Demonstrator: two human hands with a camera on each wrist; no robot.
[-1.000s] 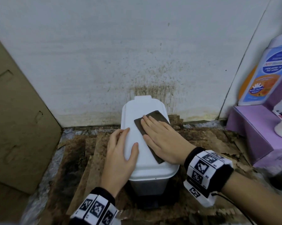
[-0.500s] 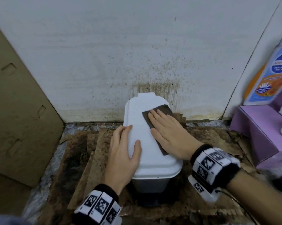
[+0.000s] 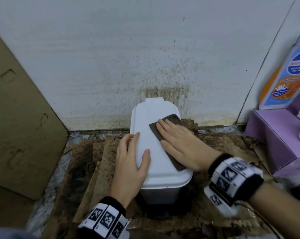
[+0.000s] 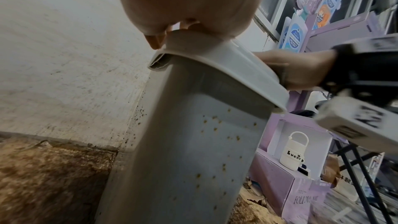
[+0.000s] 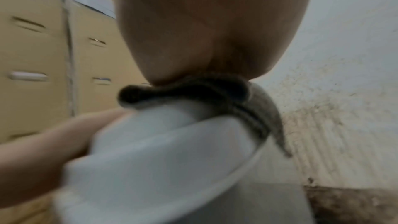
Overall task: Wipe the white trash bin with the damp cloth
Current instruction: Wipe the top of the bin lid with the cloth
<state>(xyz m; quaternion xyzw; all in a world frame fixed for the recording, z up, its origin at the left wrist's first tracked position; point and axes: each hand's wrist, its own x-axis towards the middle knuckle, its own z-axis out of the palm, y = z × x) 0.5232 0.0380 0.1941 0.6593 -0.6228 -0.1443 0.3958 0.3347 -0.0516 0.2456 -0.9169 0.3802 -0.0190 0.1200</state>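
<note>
A white trash bin (image 3: pixel 152 128) with a closed lid stands on the floor against the wall. On the right half of its lid lies a dark brown cloth (image 3: pixel 173 120), pressed flat under my right hand (image 3: pixel 180 144), whose fingers are straight. My left hand (image 3: pixel 130 163) rests on the lid's left edge, thumb on top and fingers over the side. The left wrist view shows the bin (image 4: pixel 193 142) body speckled with brown spots. In the right wrist view, which is blurred, the cloth (image 5: pixel 215 94) sits folded under my palm on the lid.
Stained cardboard sheets (image 3: pixel 97 163) cover the floor around the bin. A dirty white wall (image 3: pixel 145 57) rises just behind it. A tall cardboard box (image 3: pixel 16 118) stands at the left, and a purple display box (image 3: pixel 275 135) with a bottle-shaped sign (image 3: pixel 287 78) at the right.
My right hand has slid the cloth toward the far right part of the lid. The left hand has stayed on the lid's left edge.
</note>
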